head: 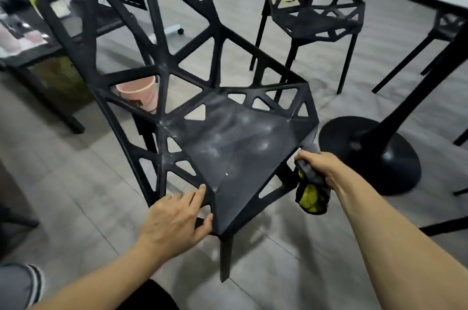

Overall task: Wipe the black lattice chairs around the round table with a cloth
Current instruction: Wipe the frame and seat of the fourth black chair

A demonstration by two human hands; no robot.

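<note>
While our left hand [174, 221] rests flat-fingered on the chair [228, 147] seat's near corner to steady it, our right hand [321, 170] grips the bunched cloth [312, 190] against the seat's right edge, ready to wipe its dusty, smeared surface.

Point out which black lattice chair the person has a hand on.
The nearest chair: the left hand rests on its front seat edge. The far chair stands untouched.
</note>
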